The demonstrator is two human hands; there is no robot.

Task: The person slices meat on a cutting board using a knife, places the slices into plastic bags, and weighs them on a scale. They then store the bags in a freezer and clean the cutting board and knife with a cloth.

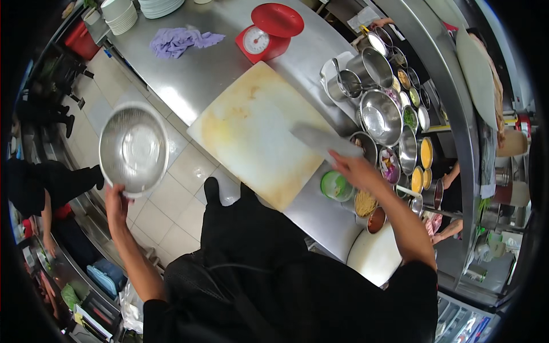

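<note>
By its near rim, my left hand (117, 205) grips a wide stainless steel mixing bowl (134, 148), held out over the tiled floor. The bowl's inside shows no food, and it is slightly blurred. My right hand (354, 171) holds a broad-bladed kitchen knife, likely a cleaver (321, 139), by its handle. Its blurred blade hovers over or lies on the right part of a large stained white cutting board (257, 128); I cannot tell whether they touch. The board rests on a stainless steel worktable (171, 81), with one corner past its edge.
Several metal containers of ingredients (390, 165) crowd the right side. A red kitchen scale (268, 40) and a purple cloth (178, 42) lie beyond the board. Stacked white plates (161, 6) stand at the far left. A co-worker (47, 186) is at left; other people's hands show at right.
</note>
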